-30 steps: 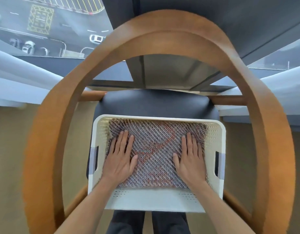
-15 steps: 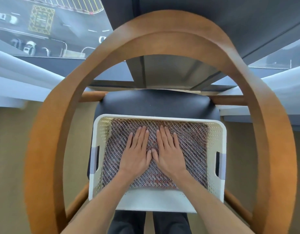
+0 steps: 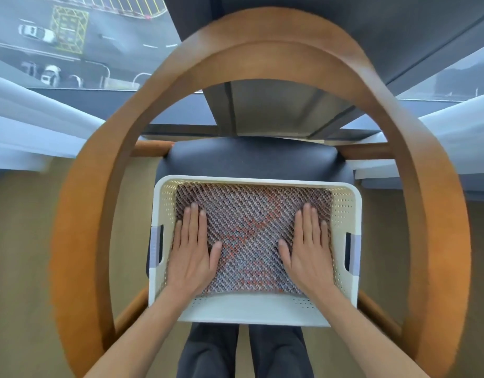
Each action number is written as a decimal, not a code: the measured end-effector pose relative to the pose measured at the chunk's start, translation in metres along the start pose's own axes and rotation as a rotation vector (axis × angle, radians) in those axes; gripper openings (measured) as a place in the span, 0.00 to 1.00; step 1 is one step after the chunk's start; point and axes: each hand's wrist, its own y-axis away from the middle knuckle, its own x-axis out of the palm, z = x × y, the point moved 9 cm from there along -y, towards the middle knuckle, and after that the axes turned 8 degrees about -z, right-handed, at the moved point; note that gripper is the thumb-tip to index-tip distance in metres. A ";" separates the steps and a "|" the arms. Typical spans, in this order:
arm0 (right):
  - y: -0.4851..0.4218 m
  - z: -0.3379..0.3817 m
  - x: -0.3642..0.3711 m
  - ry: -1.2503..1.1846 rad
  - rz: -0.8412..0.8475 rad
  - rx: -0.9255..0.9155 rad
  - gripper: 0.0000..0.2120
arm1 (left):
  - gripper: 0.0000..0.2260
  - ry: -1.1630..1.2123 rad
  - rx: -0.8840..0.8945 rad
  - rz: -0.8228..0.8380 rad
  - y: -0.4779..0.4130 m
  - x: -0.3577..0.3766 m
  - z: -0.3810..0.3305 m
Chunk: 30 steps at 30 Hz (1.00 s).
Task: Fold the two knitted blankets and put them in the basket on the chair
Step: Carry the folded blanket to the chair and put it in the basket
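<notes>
Settling step: left grip [image 3: 190, 257], right grip [image 3: 310, 255] flat-open on folded multicoloured knitted blanket [image 3: 251, 227] in white perforated basket [image 3: 257, 312]. Likely next: lift off.

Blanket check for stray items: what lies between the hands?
Only bare blanket lies between the left hand and right hand, per the head view.

We see knitted blanket [image 3: 251, 227] (grey-red diagonal weave) folded, lying flat, filling white perforated basket [image 3: 257, 309]; basket sits level on dark seat of wooden chair [image 3: 251, 162].
</notes>
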 end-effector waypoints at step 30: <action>0.168 -0.011 -0.165 -0.780 0.281 0.444 0.15 | 0.07 0.533 -0.129 0.330 0.118 -0.167 -0.068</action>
